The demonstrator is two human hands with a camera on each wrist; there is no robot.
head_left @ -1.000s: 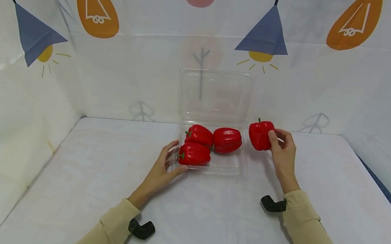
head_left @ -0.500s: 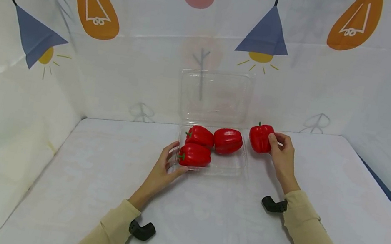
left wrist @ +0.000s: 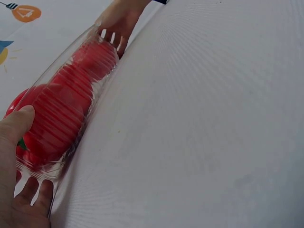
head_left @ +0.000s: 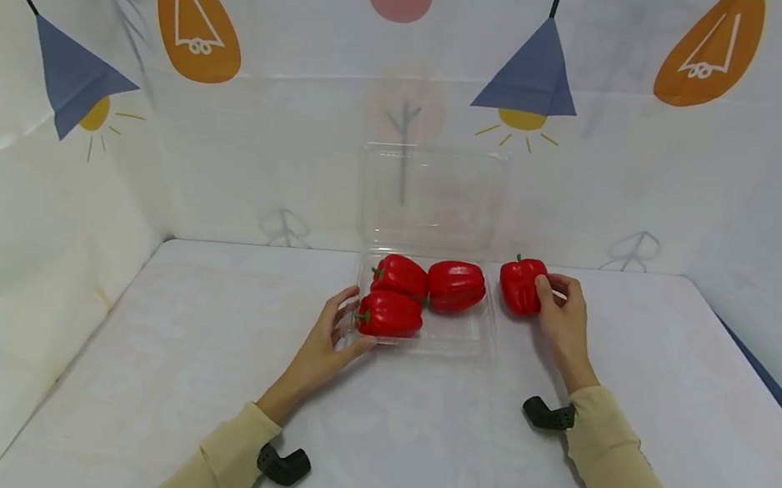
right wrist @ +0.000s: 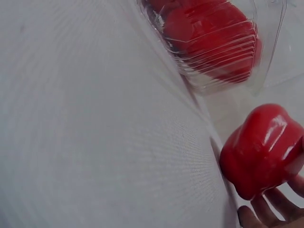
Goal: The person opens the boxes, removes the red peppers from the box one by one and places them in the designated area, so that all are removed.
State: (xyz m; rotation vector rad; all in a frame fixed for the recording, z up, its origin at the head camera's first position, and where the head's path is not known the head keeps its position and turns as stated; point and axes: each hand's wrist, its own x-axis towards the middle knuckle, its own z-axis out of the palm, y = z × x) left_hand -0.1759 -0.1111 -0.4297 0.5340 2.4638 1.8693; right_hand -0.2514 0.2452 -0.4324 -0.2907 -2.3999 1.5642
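Note:
A clear plastic clamshell container [head_left: 448,344] with its lid [head_left: 430,199] raised stands near the table's back edge. Inside lie three red bell peppers: one at back left [head_left: 401,276], one at front left [head_left: 391,315], one at back right [head_left: 456,286]. My left hand [head_left: 319,356] grips the container's front left corner, thumb at the front and fingers along the left side. To the container's right, my right hand [head_left: 563,325] holds a fourth red bell pepper [head_left: 521,285] between thumb and fingers, stem up. In the right wrist view this bell pepper [right wrist: 261,149] is apart from the container.
A white cloth covers the table [head_left: 398,448]. Behind it hangs a white printed sheet [head_left: 286,135], close to the raised lid; another sheet side [head_left: 16,264] borders the left. A black wrist device [head_left: 284,465] sits at each sleeve.
My right hand has lowered the bell pepper slightly toward the table, to the right of the container. The left hand keeps its place on the corner, and the head view has shifted slightly.

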